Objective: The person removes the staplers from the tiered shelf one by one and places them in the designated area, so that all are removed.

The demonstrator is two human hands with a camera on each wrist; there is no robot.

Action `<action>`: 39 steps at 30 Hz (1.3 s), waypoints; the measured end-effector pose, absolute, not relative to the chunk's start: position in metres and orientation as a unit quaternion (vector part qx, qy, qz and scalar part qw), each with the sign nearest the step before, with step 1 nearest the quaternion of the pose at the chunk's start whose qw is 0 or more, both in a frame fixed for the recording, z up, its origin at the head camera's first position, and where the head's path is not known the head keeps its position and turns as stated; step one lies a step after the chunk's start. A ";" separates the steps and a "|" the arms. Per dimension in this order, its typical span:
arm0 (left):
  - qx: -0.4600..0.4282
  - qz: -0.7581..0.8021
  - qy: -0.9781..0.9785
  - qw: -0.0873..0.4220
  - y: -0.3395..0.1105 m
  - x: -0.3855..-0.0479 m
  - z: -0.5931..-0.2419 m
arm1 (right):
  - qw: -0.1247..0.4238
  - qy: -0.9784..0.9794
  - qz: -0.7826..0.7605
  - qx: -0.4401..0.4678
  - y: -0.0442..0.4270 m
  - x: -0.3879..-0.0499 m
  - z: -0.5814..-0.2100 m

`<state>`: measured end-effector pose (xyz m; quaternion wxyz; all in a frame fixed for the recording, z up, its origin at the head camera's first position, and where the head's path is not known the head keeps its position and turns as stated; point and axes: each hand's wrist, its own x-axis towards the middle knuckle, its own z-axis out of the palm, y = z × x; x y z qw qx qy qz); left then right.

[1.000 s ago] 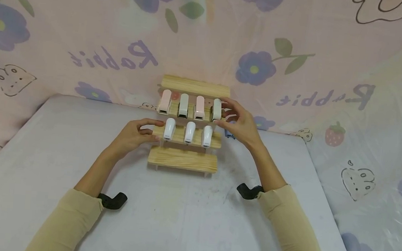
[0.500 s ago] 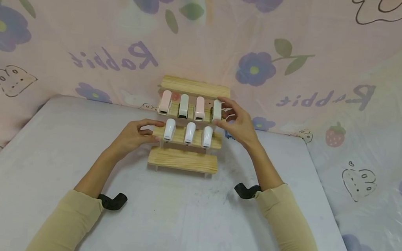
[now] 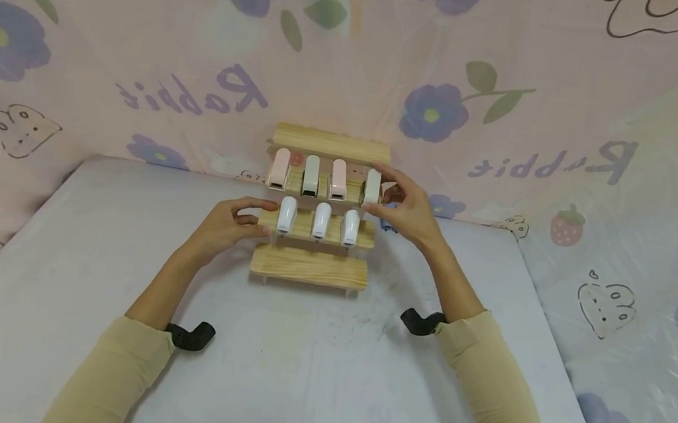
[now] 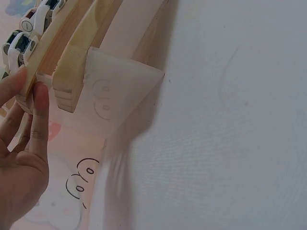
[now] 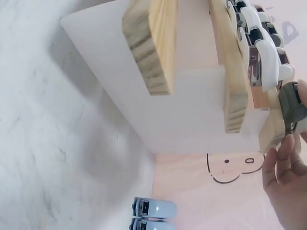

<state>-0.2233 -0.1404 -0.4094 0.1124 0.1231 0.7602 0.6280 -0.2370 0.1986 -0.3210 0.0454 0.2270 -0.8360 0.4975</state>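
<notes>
A tiered wooden rack carries four staplers on an upper shelf, two pink and two pale green, with three white staplers on the shelf below. My left hand grips the left end of the white staplers' shelf; the left wrist view shows the fingers at its wooden edge. At the right end of the upper shelf, my right hand holds the rightmost green stapler between thumb and fingers. In the right wrist view that stapler is at the shelf's end, its far side partly hidden by the hand.
Blue staplers lie on the white table beyond the rack's right side, partly behind my right hand in the head view. A patterned curtain hangs right behind the rack. The rack's top and bottom shelves hold nothing.
The rightmost green stapler has shifted slightly right, along with my right hand. My left hand keeps its place on the rack.
</notes>
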 end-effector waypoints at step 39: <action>0.116 0.622 0.766 0.112 -0.140 -0.223 -0.410 | 0.021 -0.835 0.515 0.192 0.268 -0.245 -0.367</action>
